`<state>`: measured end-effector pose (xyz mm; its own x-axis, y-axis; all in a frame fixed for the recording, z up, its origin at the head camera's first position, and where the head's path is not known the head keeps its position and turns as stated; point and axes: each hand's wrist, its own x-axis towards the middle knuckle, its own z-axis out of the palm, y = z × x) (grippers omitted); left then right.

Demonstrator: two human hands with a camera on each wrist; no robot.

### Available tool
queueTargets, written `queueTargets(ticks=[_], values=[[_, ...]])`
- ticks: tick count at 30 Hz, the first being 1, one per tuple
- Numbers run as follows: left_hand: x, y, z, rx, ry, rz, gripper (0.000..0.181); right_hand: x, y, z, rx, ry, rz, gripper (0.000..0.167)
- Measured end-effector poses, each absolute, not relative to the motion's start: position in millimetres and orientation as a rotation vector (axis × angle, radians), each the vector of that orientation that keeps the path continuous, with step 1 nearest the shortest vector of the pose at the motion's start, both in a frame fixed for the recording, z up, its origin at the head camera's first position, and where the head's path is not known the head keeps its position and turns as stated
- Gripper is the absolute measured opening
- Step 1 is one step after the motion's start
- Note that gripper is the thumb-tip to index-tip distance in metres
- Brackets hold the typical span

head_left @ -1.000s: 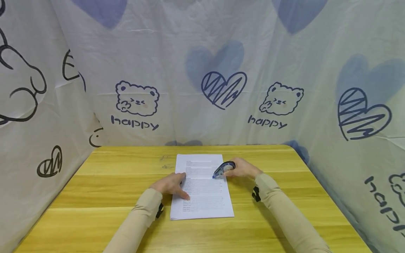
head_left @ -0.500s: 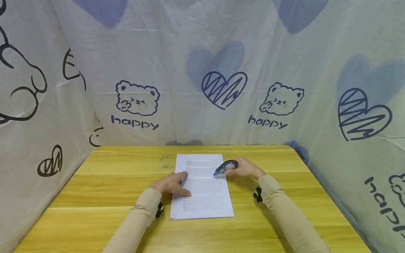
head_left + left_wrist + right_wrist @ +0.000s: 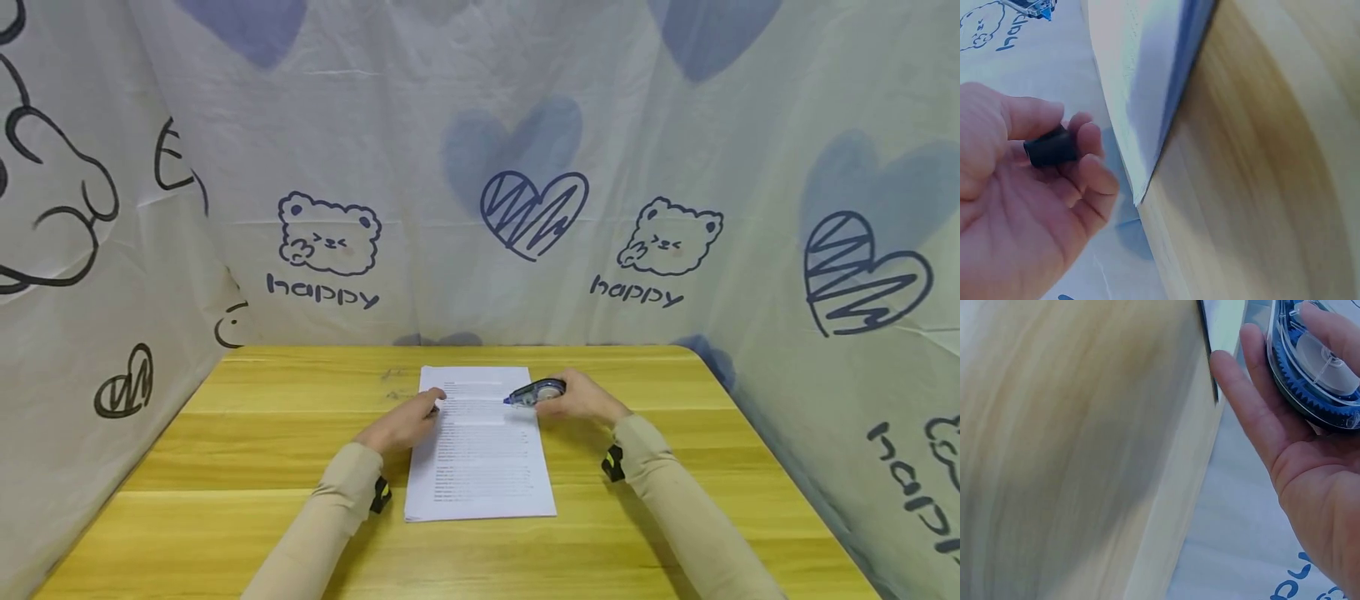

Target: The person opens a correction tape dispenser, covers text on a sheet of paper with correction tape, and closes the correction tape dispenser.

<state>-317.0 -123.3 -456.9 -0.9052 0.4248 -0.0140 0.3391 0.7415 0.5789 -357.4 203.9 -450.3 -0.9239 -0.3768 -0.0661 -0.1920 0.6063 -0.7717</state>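
Observation:
A stack of printed paper (image 3: 487, 487) lies on the table, with pale white strips across some of its upper lines. My right hand (image 3: 588, 397) grips a correction tape (image 3: 538, 392) by its rear end, above the paper's right side. Its blue tip points left; whether it touches the sheet I cannot tell. In the right wrist view the clear case shows blue gears (image 3: 1297, 378). Over the paper's left edge, my left hand (image 3: 405, 423) pinches a small black cap-like piece (image 3: 1050, 149) between thumb and curled fingers.
The yellow wood-grain table (image 3: 262, 467) extends around the paper on all sides. A white cloth (image 3: 427, 283) printed with hearts and bears hangs behind it and along both sides.
My left hand has drawn its fingers in and moved up along the paper's left edge. The correction tape has risen slightly toward the far edge and lies flatter, its tip farther up the page.

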Motion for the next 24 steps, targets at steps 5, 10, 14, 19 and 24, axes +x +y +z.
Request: queueTargets(ticks=[5, 10, 14, 19, 24], values=[[-320.1, -123.1, -455.0, 0.654, 2.841, 0.965, 0.036, -359.7, 204.1, -449.6, -0.486, 2.618, -1.238, 0.026], [-321.0, -121.1, -454.0, 0.625, 2.885, 1.029, 0.025, -360.7, 202.2, -448.8, -0.514, 2.65, -1.206, 0.034], [-320.8, -118.8, -452.0, 0.601, 2.907, 1.117, 0.016, -360.6, 196.7, -446.4, -0.558, 2.682, -1.156, 0.042], [-321.4, -113.9, -448.0, 0.632, 2.94, 1.213, 0.013, -359.3, 188.2, -442.2, -0.607, 2.739, -1.077, 0.049], [-320.5, -108.5, -444.3, 0.71, 2.986, 1.264, 0.013, -358.6, 180.7, -440.2, -0.7, 2.744, -1.066, 0.047]])
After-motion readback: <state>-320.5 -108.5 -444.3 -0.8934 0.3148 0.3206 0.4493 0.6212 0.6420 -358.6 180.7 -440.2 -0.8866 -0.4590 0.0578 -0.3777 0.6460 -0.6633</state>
